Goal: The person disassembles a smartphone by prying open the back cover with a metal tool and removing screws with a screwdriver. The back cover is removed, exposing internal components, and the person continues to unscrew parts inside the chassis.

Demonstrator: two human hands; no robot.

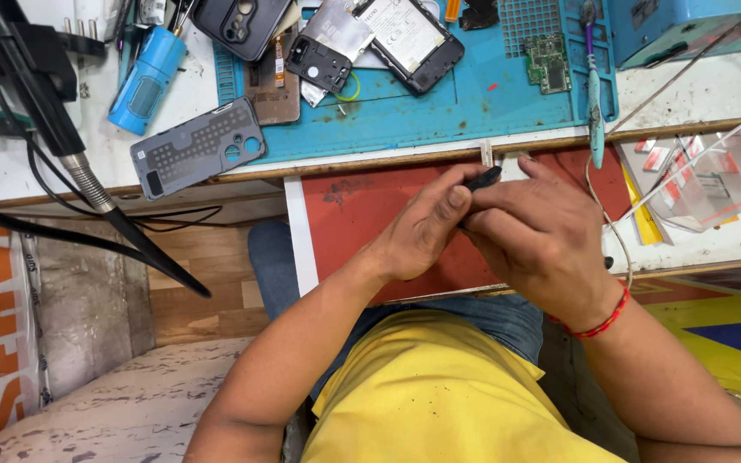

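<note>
Both hands meet over the red pulled-out drawer (pixel 362 214), just below the counter (pixel 713 90) edge. The left hand (pixel 426 227) is curled tight, thumb pressed down, and the right hand (pixel 538 236) folds in against it, fingers closed. Between them sits a small black part (pixel 484 178), only its tip poking out above the knuckles; both hands pinch it, and what kind of part it is cannot be told. A red thread band (pixel 604 324) circles the right wrist.

Just above the hands, a small pale strip (pixel 485 153) stands at the counter edge. Up on the counter lies a blue work mat (pixel 473 103), carrying an opened phone body (pixel 412 39), a black camera frame piece (pixel 319 62) and a green circuit board (pixel 547 62). A slim tool with a purple tip (pixel 593 81) hangs over the mat's right edge. To the left, a grey phone back cover (pixel 197 147) rests on the white counter, near a blue cylinder (pixel 147 79). Far left, a black soldering handle (pixel 36 94) angles down with its cable. On the right, clear plastic packets (pixel 705 180) lie on a lower shelf.
</note>
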